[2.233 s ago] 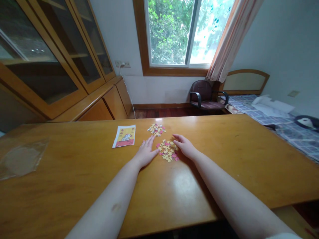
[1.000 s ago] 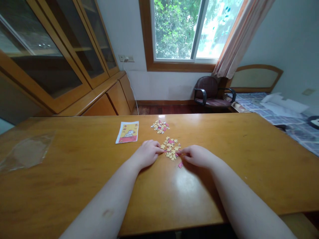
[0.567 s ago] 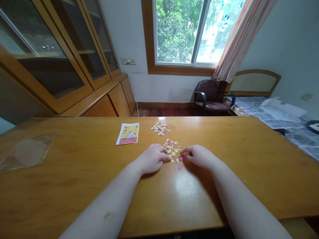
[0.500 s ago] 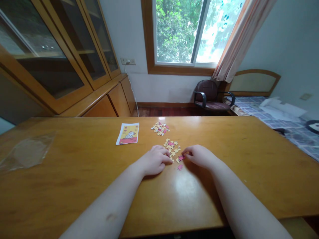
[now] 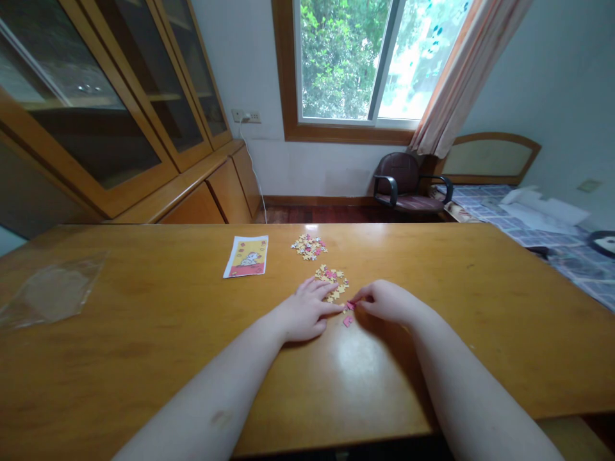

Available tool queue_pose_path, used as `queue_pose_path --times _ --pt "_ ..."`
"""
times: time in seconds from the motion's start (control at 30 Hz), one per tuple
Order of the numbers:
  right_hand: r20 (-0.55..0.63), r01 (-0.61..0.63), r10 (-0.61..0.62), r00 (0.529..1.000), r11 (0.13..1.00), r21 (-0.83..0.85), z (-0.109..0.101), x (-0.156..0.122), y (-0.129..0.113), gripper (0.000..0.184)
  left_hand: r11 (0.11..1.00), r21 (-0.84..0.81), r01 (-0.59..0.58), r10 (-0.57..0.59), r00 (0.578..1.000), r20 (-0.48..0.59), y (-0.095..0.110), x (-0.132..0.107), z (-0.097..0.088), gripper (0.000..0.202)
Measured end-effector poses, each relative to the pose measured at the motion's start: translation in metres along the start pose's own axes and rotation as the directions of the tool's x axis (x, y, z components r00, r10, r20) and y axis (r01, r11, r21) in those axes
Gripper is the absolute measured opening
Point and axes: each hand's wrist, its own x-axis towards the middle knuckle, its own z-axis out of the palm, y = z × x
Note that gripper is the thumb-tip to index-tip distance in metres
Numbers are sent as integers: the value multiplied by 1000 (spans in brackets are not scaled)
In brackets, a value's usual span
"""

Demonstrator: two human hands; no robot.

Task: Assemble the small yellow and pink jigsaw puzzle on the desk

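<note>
Two small heaps of yellow and pink puzzle pieces lie on the wooden table (image 5: 144,333): a near heap (image 5: 333,282) and a far heap (image 5: 308,246). My left hand (image 5: 306,313) lies on the table at the near heap's left edge, fingers stretched toward a piece. My right hand (image 5: 387,301) is curled just right of the heap, its fingertips pinched on a pink puzzle piece (image 5: 350,306). Another pink piece (image 5: 346,321) lies loose between my hands. A picture card (image 5: 246,256) with a cartoon figure lies left of the heaps.
A clear plastic bag (image 5: 50,291) lies at the table's left end. Glass-fronted wooden cabinets (image 5: 96,109) stand to the left. Beyond the table are a dark armchair (image 5: 408,186) under the window and a bed (image 5: 538,221) on the right.
My hands drew back from cupping the near heap to its front edge. The right hand closed into a pinch on a pink piece. The left fingers curled, then stretched out again.
</note>
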Motion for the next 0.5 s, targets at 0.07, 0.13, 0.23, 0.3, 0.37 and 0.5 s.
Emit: queue_pose_path --times 0.07,0.13,0.23,0.3,0.37,0.5 --pt "0 -23 23 1000 999 -23 -2 0 1 26 1000 9 12 -12 1000 10 -1 1 3 52" --pt "16 -43 43 999 998 -35 -4 -2 -1 25 999 13 38 -38 999 1 -3 1 5 52" --pt "97 2 -4 995 1000 24 -2 -5 -7 24 999 -1 45 -45 998 -38 -6 1 4 52" --pt "155 72 -87 984 992 102 2 -7 -12 27 997 -11 81 -81 991 -110 -10 1 1 47" --pt "147 126 -148 978 980 152 5 -7 -15 31 983 -16 182 -182 963 -198 -14 1 -2 39" --pt "-13 86 -85 996 994 63 7 -1 -10 31 946 10 324 -315 928 -200 -25 -1 -6 28"
